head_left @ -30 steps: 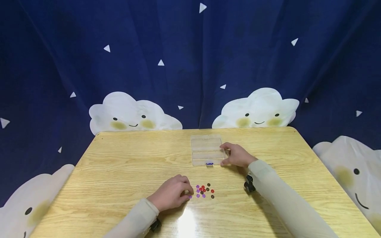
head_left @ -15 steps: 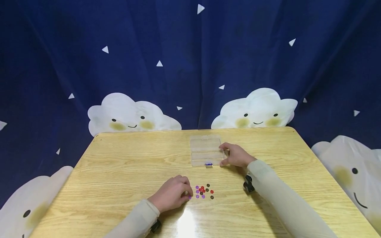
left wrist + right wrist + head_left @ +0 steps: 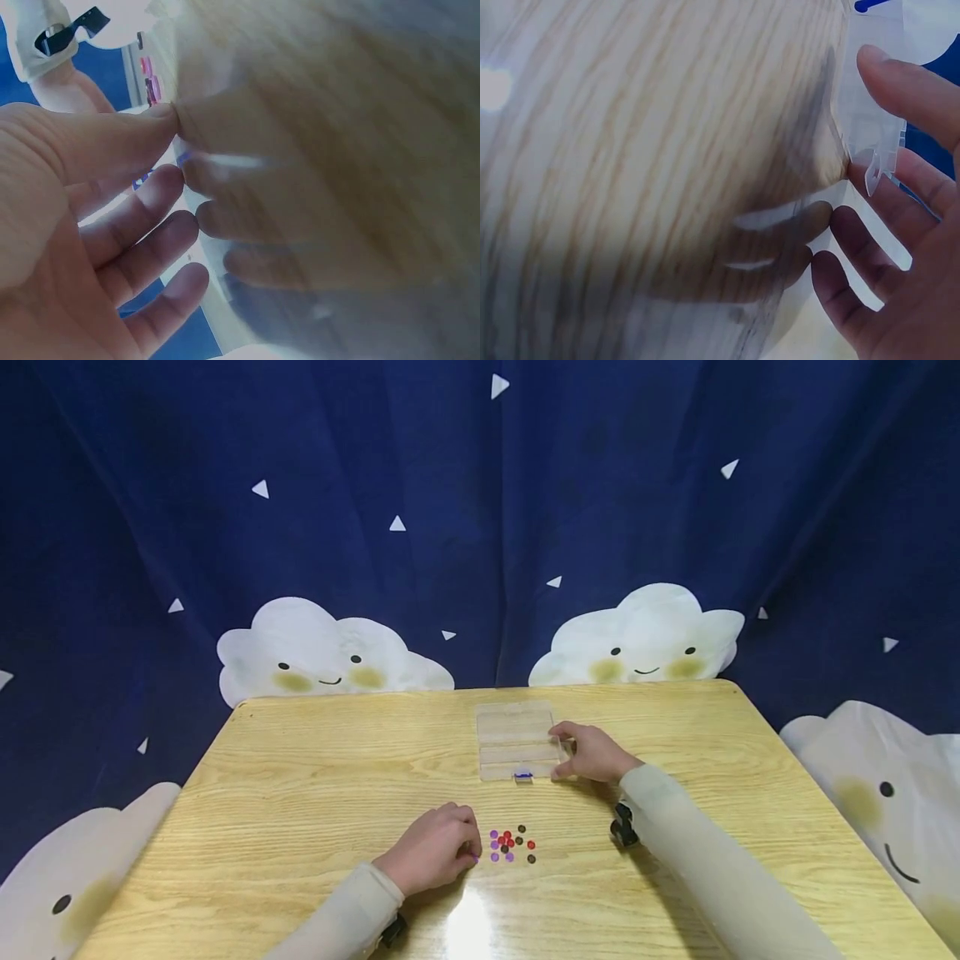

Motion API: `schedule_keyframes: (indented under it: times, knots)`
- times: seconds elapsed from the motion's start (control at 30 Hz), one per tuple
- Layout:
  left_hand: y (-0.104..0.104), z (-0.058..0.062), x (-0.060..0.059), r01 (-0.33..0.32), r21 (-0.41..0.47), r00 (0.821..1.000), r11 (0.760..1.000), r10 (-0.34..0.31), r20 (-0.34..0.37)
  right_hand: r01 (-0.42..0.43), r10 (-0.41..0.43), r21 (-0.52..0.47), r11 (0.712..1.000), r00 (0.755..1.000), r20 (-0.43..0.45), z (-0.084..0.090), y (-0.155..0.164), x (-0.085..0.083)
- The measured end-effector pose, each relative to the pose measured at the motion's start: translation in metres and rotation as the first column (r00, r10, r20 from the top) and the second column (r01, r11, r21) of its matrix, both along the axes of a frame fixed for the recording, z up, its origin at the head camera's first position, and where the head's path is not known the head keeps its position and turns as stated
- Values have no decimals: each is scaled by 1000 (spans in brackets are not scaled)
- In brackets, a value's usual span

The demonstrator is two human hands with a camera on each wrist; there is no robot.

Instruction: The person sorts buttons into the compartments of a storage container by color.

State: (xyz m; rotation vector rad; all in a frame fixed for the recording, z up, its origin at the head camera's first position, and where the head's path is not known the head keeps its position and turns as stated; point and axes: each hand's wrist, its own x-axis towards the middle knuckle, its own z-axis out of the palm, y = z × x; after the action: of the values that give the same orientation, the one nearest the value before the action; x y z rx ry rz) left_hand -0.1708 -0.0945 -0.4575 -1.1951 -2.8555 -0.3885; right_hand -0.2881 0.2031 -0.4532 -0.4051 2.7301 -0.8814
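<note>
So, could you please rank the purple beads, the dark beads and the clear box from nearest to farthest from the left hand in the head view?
1. Purple beads: just right of the left hand, by its fingertips.
2. Dark beads: on the right edge of the same cluster.
3. Clear box: farther back on the table, beside the right hand.

no text, labels or numbers can be read anywhere here.

Wooden table point(image 3: 300, 777); navy curtain point(image 3: 225, 485) with smiling clouds point(image 3: 330, 652) behind.
</note>
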Motion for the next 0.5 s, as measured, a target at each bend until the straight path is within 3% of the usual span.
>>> schedule_keyframes:
  times: [0.33, 0.5]
  knots:
    - [-2, -1, 1, 12, 26, 999, 1000, -11, -35, -6, 6, 10, 1000, 1000, -2, 1, 0, 0]
    - [-3, -1, 0, 1, 28, 1000, 1000, -1, -15, -5, 5, 1, 1000, 1000, 7, 1, 1, 0]
